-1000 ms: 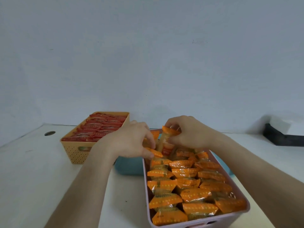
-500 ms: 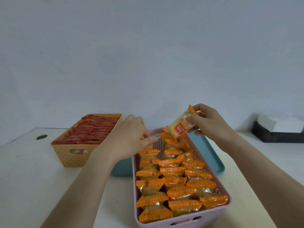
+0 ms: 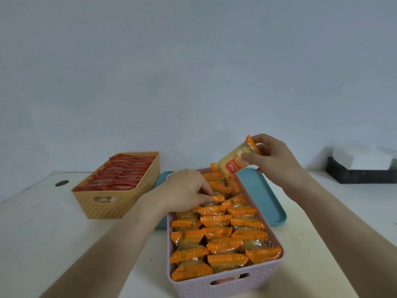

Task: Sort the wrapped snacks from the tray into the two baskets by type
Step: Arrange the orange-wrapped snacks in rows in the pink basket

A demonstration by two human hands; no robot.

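The right hand (image 3: 272, 160) is up above the far end of the lilac basket (image 3: 225, 282), its grip closed on a wrapped snack (image 3: 234, 162). Thumb and fingertips pinch the upper end, and the packet hangs tilted, its lower end pointing down and left toward the basket's far edge. It is pale yellow with orange crimped ends and a red label.

The left hand (image 3: 187, 192) reaches into the far part of the same basket, knuckles up. Its grip is narrowed to thumb and forefinger on the crimped end of an orange packet (image 3: 218, 198) lying among the others.

The lilac basket stands near, in the middle of the worktop (image 3: 43, 233), packed with rows of orange packets (image 3: 223, 246). A teal tray (image 3: 264, 196) shows behind it and out to its right. On the far left a tan basket (image 3: 111, 205) sits just beside the tray, full of red packets (image 3: 124, 175) laid in rows. A round hole (image 3: 62, 183) is in the worktop to the left of it. Far right, by the wall, a black box (image 3: 361, 177) carries something white (image 3: 365, 158).
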